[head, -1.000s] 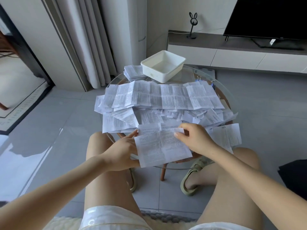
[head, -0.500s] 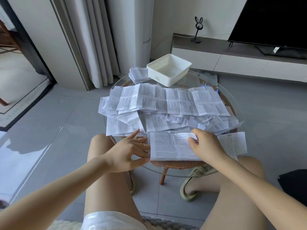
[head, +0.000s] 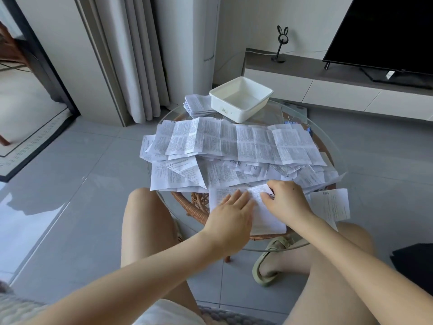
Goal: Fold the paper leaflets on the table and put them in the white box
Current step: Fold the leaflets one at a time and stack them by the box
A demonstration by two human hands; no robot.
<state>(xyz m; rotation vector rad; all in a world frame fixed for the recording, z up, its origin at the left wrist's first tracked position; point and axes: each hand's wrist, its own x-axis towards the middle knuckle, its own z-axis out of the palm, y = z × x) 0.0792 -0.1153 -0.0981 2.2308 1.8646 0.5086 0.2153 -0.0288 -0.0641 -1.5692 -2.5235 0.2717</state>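
A printed paper leaflet lies at the near edge of the round glass table. My left hand lies flat on its left half with straight fingers. My right hand holds the leaflet's right part, folded leftward over the rest, fingers curled on the top edge. Behind them spreads a heap of unfolded leaflets. The white box stands at the table's far side, with nothing visible inside. A stack of folded leaflets lies just left of the box.
Another leaflet hangs over the table's right near edge. Binder clips lie near the far right rim. A wicker base shows beneath the glass. My knees sit under the near rim. A TV stand stands behind.
The leaflet was laid flat on the table's near edge. My right hand folded its right part leftward, and my left hand moved onto the sheet and now presses it flat.
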